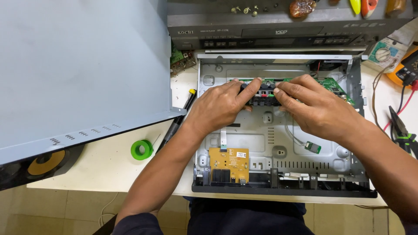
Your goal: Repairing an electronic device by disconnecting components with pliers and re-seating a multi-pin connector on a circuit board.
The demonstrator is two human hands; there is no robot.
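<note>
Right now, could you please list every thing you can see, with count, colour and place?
metal case: one, grey, open, table centre
green board: one, inside case, far side
black connector block: one, on green board, between both hands
yellow board: one, inside case, near left
tape roll: one, green, left of case
screwdriver: one, black, left of case
metal cover: one, grey, far left
disc player: one, dark, behind case
pliers: one, right edge
left hand: on connector block
right hand: on connector block

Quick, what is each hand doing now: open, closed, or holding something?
Left hand: closed on the green circuit board.
Right hand: closed on the same board.
</note>
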